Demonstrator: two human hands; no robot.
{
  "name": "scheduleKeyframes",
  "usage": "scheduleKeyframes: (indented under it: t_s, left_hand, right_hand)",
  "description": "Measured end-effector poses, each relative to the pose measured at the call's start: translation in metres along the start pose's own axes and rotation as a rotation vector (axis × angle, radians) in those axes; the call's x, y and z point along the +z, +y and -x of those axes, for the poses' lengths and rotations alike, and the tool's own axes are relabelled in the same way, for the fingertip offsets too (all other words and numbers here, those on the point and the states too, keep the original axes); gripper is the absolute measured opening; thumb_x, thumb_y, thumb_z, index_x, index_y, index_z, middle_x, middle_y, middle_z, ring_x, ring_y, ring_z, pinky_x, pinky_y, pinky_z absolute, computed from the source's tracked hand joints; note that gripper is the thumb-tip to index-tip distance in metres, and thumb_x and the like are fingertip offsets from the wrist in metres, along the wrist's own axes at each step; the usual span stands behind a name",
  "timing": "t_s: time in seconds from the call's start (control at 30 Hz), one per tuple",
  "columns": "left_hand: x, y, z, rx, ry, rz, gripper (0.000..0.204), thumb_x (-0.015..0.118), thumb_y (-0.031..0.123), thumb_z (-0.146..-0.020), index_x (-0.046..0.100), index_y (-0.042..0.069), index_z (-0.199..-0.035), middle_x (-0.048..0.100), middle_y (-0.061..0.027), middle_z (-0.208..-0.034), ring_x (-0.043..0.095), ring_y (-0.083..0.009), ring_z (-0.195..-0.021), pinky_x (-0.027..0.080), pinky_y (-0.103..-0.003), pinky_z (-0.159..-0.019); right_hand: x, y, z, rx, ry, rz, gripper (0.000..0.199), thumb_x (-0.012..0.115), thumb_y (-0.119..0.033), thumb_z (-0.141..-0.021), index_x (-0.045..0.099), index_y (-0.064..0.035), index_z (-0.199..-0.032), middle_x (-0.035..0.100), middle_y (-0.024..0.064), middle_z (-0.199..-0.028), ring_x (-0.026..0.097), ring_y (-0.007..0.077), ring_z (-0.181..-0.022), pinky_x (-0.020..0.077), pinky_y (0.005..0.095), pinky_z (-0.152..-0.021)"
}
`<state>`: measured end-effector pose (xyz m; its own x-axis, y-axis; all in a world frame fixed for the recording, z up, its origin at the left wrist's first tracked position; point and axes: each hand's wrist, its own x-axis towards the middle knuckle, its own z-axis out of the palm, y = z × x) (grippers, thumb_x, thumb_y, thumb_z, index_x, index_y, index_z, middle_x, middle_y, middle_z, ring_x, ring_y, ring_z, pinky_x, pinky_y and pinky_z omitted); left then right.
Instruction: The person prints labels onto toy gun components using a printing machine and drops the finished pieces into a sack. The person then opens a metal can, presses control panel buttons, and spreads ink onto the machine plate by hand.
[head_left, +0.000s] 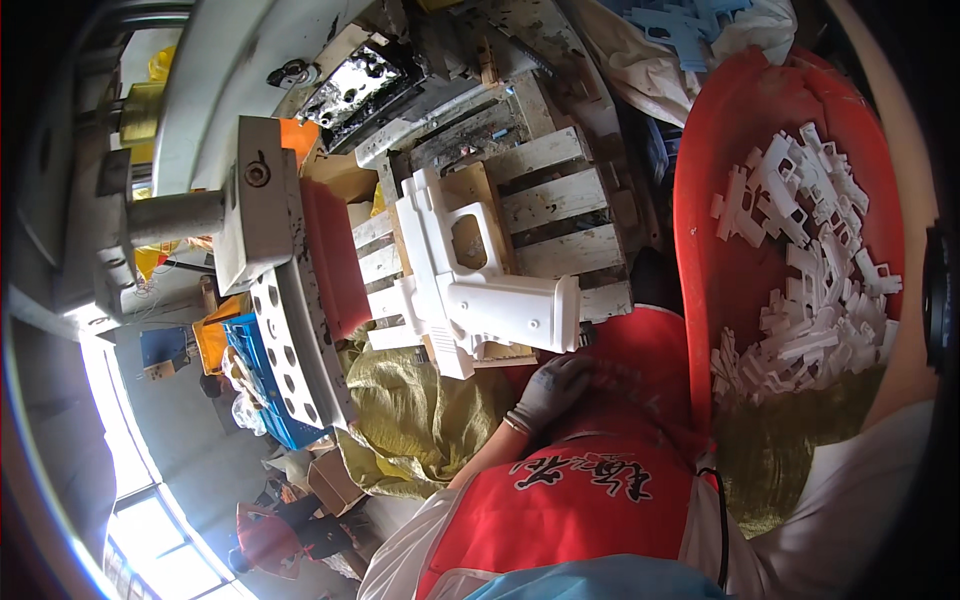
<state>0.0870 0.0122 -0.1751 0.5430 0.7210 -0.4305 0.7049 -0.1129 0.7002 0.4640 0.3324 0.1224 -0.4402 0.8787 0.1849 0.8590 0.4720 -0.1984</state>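
Note:
My left hand (pixel 552 392), in a pale grey work glove, lies on the red apron (pixel 590 480) over my lap, its fingers laid out and nothing seen in them. Just beyond it, a large white plastic toy-pistol piece (pixel 440 270) rests against a wooden board (pixel 490 215), its grip pointing right. Bare skin of my right arm (pixel 905 190) runs up the right edge, but the right hand itself is out of the picture.
A red basin (pixel 690 200) at the right holds many small white pistol-shaped pieces (pixel 820 290). Blue pistol-shaped pieces (pixel 685 30) lie at the top. Left stands a metal press (pixel 260 200) with a red block (pixel 335 260). Behind are slatted wood (pixel 560 195), an olive sack (pixel 420 410) and another person (pixel 270 540).

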Motion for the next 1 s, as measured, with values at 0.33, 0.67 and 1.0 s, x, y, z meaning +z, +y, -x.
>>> scheduleKeyframes:
  t_s: [0.33,0.67,1.0]
  left_hand:
    - [-0.005,0.041,0.002,0.13,0.083,0.016,0.028,0.062,0.017,-0.086,0.062,0.006,-0.112,0.064,-0.0151,-0.112,0.061,-0.0335,-0.103,0.05,-0.042,-0.088]
    - [-0.028,0.153,-0.01,0.632,0.368,0.201,0.07,0.079,0.028,-0.075,0.047,0.0,-0.13,0.053,-0.0165,-0.13,0.052,-0.03,-0.12,0.041,-0.039,-0.101]
    - [-0.072,0.148,0.071,0.571,0.359,0.684,0.078,0.087,0.021,-0.063,0.05,-0.001,-0.128,0.061,-0.0117,-0.121,0.058,-0.0194,-0.111,0.045,-0.035,-0.098]
  right_hand:
    - [0.061,0.018,0.115,0.224,0.257,-0.658,0.059,0.081,-0.029,-0.069,0.058,0.0003,-0.115,0.068,0.0158,-0.097,0.066,0.0268,-0.085,0.0511,0.0356,-0.076]
    - [0.089,-0.128,0.294,0.522,0.479,-0.869,0.076,0.085,-0.028,-0.062,0.054,-0.0009,-0.126,0.064,0.0098,-0.112,0.06,0.0182,-0.102,0.0453,0.0324,-0.093]
    - [0.088,-0.249,0.293,0.021,0.221,-1.004,0.077,0.089,-0.031,-0.064,0.054,-0.0003,-0.126,0.064,0.011,-0.112,0.059,0.0177,-0.102,0.0465,0.0313,-0.092]
